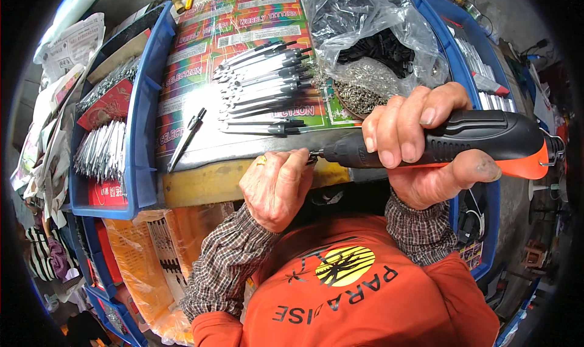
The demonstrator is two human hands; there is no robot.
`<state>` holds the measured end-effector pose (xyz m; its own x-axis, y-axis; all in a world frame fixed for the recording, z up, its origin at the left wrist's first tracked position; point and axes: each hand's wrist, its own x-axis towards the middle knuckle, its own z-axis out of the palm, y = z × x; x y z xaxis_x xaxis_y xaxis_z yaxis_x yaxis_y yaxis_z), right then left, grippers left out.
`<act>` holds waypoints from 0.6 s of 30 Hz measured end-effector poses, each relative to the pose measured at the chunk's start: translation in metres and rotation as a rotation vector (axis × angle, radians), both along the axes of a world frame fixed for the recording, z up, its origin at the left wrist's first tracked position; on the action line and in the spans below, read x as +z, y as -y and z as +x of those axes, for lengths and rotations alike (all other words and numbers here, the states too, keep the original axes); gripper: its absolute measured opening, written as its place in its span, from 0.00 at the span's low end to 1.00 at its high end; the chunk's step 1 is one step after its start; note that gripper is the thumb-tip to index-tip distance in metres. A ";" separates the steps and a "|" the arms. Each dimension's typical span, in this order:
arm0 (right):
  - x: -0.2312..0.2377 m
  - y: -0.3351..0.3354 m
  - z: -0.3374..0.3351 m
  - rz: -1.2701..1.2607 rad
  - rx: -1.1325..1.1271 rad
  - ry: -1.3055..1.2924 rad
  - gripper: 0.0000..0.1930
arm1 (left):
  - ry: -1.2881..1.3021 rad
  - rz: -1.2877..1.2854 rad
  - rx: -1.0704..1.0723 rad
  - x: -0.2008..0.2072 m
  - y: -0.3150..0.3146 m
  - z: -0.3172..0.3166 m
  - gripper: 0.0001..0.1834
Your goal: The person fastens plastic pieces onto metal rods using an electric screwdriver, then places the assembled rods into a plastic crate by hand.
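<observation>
Firmly, a black-and-orange handheld power screwdriver [496, 137] is grasped by the right hand [420, 184], its tip pointed at the left hand [274, 192], whose fingers are pinched closed there, though what is held between them is hidden and cannot be told. Just beyond the hands, a slim white-and-black pen [187, 139] is laid apart on the left, while a pile of similar pens [261, 88] is spread over colourful printed sheets [258, 21]. Farther right, small silvery metal parts [354, 97] are heaped beside a crumpled clear plastic bag [350, 18], in which black pieces [386, 50] are gathered.
</observation>
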<state>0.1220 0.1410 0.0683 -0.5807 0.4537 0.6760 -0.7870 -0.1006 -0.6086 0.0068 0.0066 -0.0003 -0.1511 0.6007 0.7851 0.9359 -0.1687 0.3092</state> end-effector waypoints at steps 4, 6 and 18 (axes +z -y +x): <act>0.000 0.000 0.001 -0.002 -0.005 0.015 0.31 | -0.057 0.007 -0.006 0.002 -0.001 0.000 0.17; 0.000 0.000 0.001 0.005 -0.004 0.018 0.31 | -0.048 -0.007 0.001 0.003 -0.001 0.000 0.16; 0.003 -0.002 0.005 -0.017 -0.038 -0.007 0.30 | 0.040 -0.047 -0.035 0.005 0.001 -0.002 0.16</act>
<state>0.1272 0.1433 0.0716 -0.5583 0.4866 0.6720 -0.7946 -0.0807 -0.6017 0.0044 0.0057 0.0052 -0.1603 0.6421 0.7496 0.9164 -0.1853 0.3547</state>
